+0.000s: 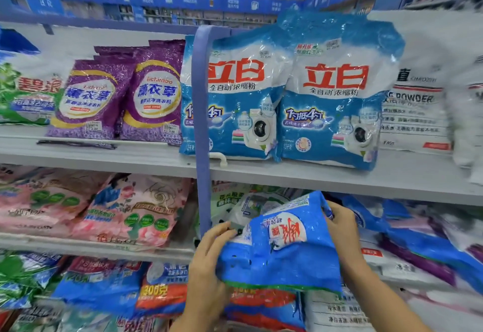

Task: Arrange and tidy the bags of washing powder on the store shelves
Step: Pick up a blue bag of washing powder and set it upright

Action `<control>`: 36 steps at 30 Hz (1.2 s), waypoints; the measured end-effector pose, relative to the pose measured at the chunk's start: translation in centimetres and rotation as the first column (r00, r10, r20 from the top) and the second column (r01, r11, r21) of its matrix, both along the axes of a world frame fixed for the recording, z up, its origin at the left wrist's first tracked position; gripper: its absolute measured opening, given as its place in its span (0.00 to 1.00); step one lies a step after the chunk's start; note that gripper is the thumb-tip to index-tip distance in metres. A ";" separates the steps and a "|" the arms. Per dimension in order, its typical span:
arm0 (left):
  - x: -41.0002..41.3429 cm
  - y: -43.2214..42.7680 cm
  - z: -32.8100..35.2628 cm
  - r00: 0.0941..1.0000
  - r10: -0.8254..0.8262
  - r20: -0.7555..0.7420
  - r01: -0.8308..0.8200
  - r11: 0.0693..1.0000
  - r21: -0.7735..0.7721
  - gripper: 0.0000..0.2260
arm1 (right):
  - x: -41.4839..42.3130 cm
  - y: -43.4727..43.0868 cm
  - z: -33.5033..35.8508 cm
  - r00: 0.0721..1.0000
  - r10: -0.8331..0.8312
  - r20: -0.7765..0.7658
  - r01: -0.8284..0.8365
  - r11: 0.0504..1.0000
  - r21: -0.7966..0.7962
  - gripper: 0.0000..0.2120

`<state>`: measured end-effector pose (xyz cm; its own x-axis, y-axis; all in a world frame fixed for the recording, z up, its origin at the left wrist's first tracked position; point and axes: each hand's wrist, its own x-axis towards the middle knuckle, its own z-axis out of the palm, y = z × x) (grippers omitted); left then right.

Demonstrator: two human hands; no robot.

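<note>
The blue bag [282, 258] hangs between both hands in front of the middle shelf [52, 244], just right of the post [201, 122]. The left hand [209, 261] has its fingers curled round the bag's left edge. The right hand [339, 227] grips the right edge higher up, with its fingers wrapped over it. The bag's red-and-white logo reads upside down, so its top end seems to point down toward the person and its long axis runs near to far, tilted. Righting it would mean turning it end for end. Both hands are equally on it, the right one nearer the open space on the shelf, where loose blue bags [392, 229] lie in a heap to the right and a green-white bag [232, 201] lies just behind. On the top shelf [313, 177], two Liby bags [337, 91] stand upright side by side, marked 立白 and 全自动浓缩粉. Left of the post are two purple bags [154, 96] reading 薰衣草, then a green bag [26, 93] reading 碧浪. A white bag [415, 112] on the right shows "POWDER". Pink bags [136, 211] lie on the middle shelf at left, and below them an orange-and-blue bag [162, 292] reads 300克. The held bag's own characters are too blurred to read.
</note>
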<state>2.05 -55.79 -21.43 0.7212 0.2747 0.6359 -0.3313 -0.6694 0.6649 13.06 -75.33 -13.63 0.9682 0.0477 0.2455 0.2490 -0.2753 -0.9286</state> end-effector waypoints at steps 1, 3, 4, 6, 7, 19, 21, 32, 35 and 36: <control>0.6 0.4 1.0 0.999 0.026 0.032 -0.028 0.999 0.037 0.15 | 0.1 -0.2 -0.1 0.995 0.059 -0.085 -0.051 0.994 0.099 0.16; 1.3 1.0 4.4 0.996 0.080 0.032 -0.081 0.996 0.025 0.08 | 0.4 -0.7 -0.8 0.974 0.113 -0.196 -0.074 0.978 0.196 0.10; 1.7 1.1 6.4 0.995 0.099 0.012 -0.099 0.994 0.042 0.10 | 0.5 -0.9 -0.9 0.968 0.121 -0.220 -0.067 0.968 0.240 0.10; 2.2 1.1 9.9 0.985 0.171 -0.003 -0.169 0.976 0.138 0.11 | 0.5 -1.2 -0.6 0.965 0.135 -0.224 -0.090 0.976 0.198 0.11; 2.5 1.1 11.5 0.985 0.170 0.002 -0.169 0.972 0.161 0.11 | 0.3 -1.5 -0.2 0.971 0.156 -0.184 -0.130 0.981 0.143 0.08; 1.9 0.5 24.6 0.975 0.180 0.129 -0.221 0.753 0.619 0.08 | -0.2 -1.2 8.4 0.900 0.312 0.306 -0.381 0.903 0.201 0.07; 1.7 2.1 25.5 0.972 0.202 0.124 -0.227 0.641 0.733 0.10 | 0.0 -1.1 10.5 0.873 0.367 0.321 -0.439 0.878 0.191 0.06; 1.9 4.9 29.0 0.999 -0.028 -0.018 0.032 0.929 0.369 0.20 | 0.5 2.3 17.3 0.857 0.436 0.274 -0.509 0.800 0.317 0.11; 1.4 5.9 29.1 0.987 -0.119 -0.107 0.136 0.975 0.175 0.20 | 0.4 3.3 18.2 0.834 0.457 0.311 -0.542 0.785 0.299 0.13; 1.2 6.4 29.0 0.982 -0.134 -0.133 0.152 0.979 0.135 0.18 | 0.4 3.7 18.4 0.829 0.461 0.316 -0.550 0.774 0.312 0.16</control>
